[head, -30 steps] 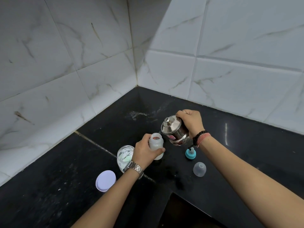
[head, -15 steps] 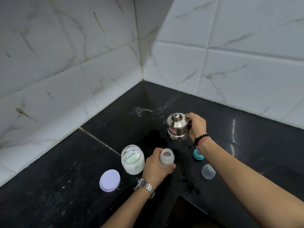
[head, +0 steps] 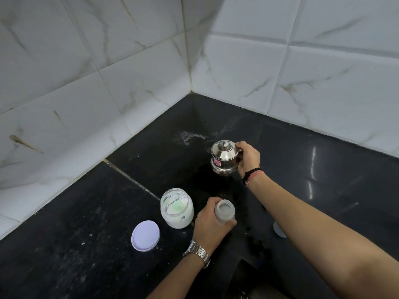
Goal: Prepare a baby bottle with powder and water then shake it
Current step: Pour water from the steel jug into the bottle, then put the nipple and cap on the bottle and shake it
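Note:
My left hand (head: 210, 227) grips a small translucent baby bottle (head: 225, 212), open at the top and upright on the black counter (head: 323, 180). My right hand (head: 248, 158) holds the handle of a lidded steel water pot (head: 223, 157), which stands upright on the counter behind the bottle. An open glass jar of white powder (head: 177, 208) stands just left of the bottle, with its pale lid (head: 145, 235) lying flat further left. The clear bottle cap (head: 279, 229) shows partly behind my right forearm.
White marble-look tiled walls (head: 129, 83) meet in a corner behind the counter. A wet patch (head: 190, 135) marks the counter beyond the pot. The counter's front edge drops away at the bottom middle (head: 248, 277).
The pot was tilted over the bottle a second ago; now it stands upright on the counter further back. The bottle has come down and nearer me. The blue teat ring is hidden behind my arm.

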